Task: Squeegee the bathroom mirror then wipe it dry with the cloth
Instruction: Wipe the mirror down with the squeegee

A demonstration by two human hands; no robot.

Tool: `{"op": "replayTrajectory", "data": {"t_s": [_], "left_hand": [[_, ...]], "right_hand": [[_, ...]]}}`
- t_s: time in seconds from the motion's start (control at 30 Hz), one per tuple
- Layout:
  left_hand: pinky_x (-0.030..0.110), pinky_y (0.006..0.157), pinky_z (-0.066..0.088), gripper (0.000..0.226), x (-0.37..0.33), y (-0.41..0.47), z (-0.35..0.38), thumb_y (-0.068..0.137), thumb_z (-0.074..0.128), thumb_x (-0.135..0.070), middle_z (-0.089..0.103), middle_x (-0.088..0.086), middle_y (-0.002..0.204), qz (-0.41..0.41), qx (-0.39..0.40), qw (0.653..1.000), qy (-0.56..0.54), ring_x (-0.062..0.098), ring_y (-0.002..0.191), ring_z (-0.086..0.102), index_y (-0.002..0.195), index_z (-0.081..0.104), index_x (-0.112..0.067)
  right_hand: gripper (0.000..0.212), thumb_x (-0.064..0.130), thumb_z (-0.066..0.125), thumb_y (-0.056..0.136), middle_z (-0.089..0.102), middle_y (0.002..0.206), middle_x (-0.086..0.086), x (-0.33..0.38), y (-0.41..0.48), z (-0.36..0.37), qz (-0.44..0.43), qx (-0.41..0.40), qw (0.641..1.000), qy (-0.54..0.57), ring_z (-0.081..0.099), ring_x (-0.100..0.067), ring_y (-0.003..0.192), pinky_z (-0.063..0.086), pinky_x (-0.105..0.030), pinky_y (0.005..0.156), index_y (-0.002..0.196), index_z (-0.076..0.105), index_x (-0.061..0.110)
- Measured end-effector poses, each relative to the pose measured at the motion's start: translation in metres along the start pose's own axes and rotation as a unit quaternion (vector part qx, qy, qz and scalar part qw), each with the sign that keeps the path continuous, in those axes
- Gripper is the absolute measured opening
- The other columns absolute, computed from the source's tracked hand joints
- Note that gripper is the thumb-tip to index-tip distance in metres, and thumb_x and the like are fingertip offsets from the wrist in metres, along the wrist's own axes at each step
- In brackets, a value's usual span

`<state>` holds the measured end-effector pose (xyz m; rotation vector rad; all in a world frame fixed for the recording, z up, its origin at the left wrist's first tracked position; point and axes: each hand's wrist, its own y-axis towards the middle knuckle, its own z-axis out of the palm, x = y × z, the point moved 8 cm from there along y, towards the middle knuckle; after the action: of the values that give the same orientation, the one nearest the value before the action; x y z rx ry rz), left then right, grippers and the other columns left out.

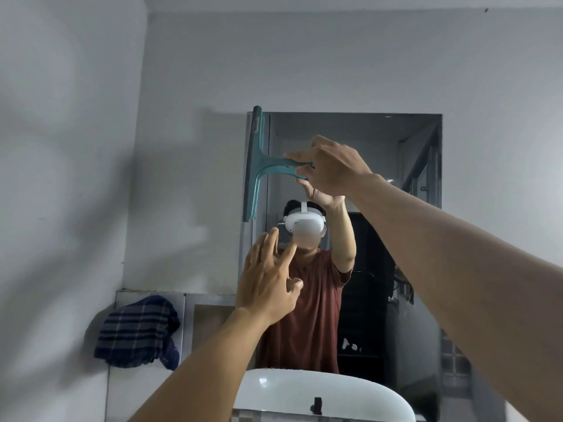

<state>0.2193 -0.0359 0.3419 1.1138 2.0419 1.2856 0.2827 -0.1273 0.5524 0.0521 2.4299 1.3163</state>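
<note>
**Squeegee at the left edge of the mirror, cloth not yet used**

At the far left, the cloth, dark with plaid stripes, hangs over the corner of a ledge below the mirror. No hand touches it, so I judge the drying step is not started.

Next comes the left hand. It is raised in front of the lower left part of the mirror, fingers spread wide and holding nothing. If the fingertips touch the glass, I cannot tell.

Above it, the squeegee stands with its blade vertical along the left edge of the mirror, at the upper corner. Its handle points to the right into the right hand, which is closed around the handle end.

The blade sits at the very edge, so this looks like the beginning or the end of one sideways stroke; which one, the view does not show. No water or streaks are clear on the glass, so how much is already squeegeed I cannot say. Below, a white sink is seen.
</note>
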Motion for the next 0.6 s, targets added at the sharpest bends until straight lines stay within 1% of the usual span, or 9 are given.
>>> {"op": "replayTrajectory", "data": {"t_s": [0.1, 0.23, 0.37, 0.5, 0.6], "left_hand": [[0.045, 0.124, 0.018, 0.084, 0.000, 0.000, 0.002, 0.084, 0.063, -0.052, 0.012, 0.011, 0.167, 0.000, 0.003, 1.000, -0.007, 0.032, 0.153, 0.013, 0.156, 0.024, -0.035], [0.046, 0.122, 0.023, 0.086, 0.001, -0.001, 0.001, 0.084, 0.064, -0.053, 0.013, 0.010, 0.167, -0.002, 0.000, 1.000, -0.008, 0.032, 0.153, 0.012, 0.157, 0.023, -0.035], [0.043, 0.120, 0.020, 0.087, 0.002, -0.001, 0.001, 0.083, 0.065, -0.054, 0.013, 0.009, 0.167, -0.004, -0.002, 1.000, -0.003, 0.031, 0.152, 0.012, 0.157, 0.022, -0.036], [0.045, 0.120, 0.023, 0.087, 0.003, -0.001, 0.001, 0.084, 0.064, -0.055, 0.013, 0.009, 0.167, -0.006, 0.002, 1.000, 0.003, 0.031, 0.152, 0.013, 0.157, 0.022, -0.035], [0.046, 0.121, 0.025, 0.087, 0.002, -0.001, 0.000, 0.084, 0.064, -0.056, 0.013, 0.010, 0.167, -0.006, 0.008, 1.000, 0.004, 0.031, 0.152, 0.013, 0.157, 0.021, -0.035]], "right_hand": [[0.036, 0.037, 0.046, 0.106, 0.053, 0.108, 0.000, 0.007, 0.005, 0.001, -0.019, 0.008, 1.000, -0.013, 0.056, -0.021, 0.085, 0.038, -0.032, 0.068, 0.140, 0.055, 0.046], [0.035, 0.035, 0.045, 0.106, 0.052, 0.106, -0.002, 0.005, 0.005, 0.003, -0.021, 0.020, 0.999, -0.021, 0.058, -0.024, 0.083, 0.045, -0.036, 0.069, 0.138, 0.057, 0.043], [0.037, 0.036, 0.042, 0.107, 0.051, 0.104, -0.002, -0.008, 0.001, 0.004, -0.011, 0.016, 0.999, -0.028, 0.056, -0.023, 0.080, 0.038, -0.033, 0.066, 0.141, 0.053, 0.045], [0.039, 0.036, 0.045, 0.106, 0.046, 0.100, 0.003, -0.023, -0.009, 0.000, 0.009, 0.009, 1.000, -0.026, 0.055, -0.021, 0.082, 0.037, -0.034, 0.068, 0.142, 0.052, 0.047], [0.039, 0.037, 0.047, 0.105, 0.046, 0.098, 0.003, -0.036, -0.016, -0.006, 0.024, 0.008, 0.999, -0.036, 0.053, -0.021, 0.079, 0.039, -0.036, 0.068, 0.142, 0.052, 0.047]]}}
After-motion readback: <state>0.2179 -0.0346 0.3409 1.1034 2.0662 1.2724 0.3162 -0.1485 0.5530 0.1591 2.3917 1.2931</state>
